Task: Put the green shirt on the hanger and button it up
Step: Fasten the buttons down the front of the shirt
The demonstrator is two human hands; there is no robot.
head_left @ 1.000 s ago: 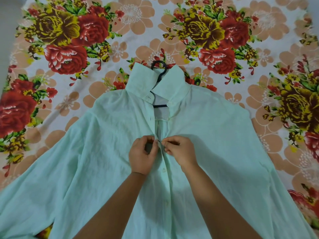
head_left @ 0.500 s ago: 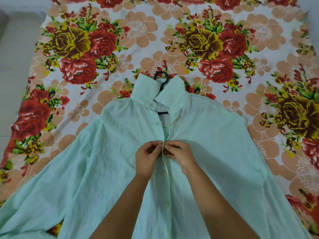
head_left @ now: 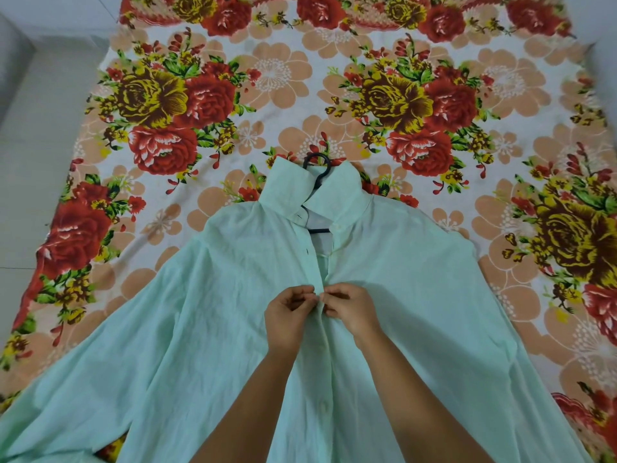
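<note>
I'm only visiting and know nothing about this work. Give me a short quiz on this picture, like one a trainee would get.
1. True or false: the green shirt lies front-up on the floral sheet, with the hook of the hanger showing above the collar.
2. Where do the left hand and right hand pinch the shirt?
A. at the collar
B. at the front edges, mid-chest
C. at a sleeve cuff
3. Fill in: between the hands and the collar, the shirt front is ____ (buttoned or open).

Key: 1 true; 2 B; 3 open.
</note>
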